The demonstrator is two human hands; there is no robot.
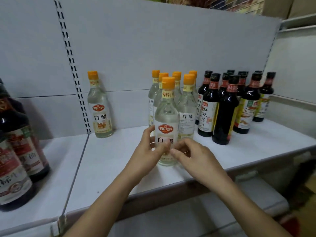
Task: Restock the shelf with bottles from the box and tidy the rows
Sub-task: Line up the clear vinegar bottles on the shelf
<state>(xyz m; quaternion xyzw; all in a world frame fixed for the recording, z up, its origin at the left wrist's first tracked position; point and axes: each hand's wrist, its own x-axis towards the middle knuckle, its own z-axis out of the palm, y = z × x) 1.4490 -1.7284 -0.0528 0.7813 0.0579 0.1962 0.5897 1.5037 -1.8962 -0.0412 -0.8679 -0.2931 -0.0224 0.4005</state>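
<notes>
Curling L fingers [156,146], R fingers [181,152] round vinegar btl [166,117]

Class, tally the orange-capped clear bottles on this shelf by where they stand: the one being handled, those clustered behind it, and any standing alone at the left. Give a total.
Front bottle, held by the left hand and right hand: 1
Cluster behind it: 5
Lone bottle at the left: 1
Total: 7

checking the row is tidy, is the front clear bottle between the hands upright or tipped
Upright. The front clear bottle stands on its base on the shelf, orange cap straight up, left hand curled round its side.
</notes>
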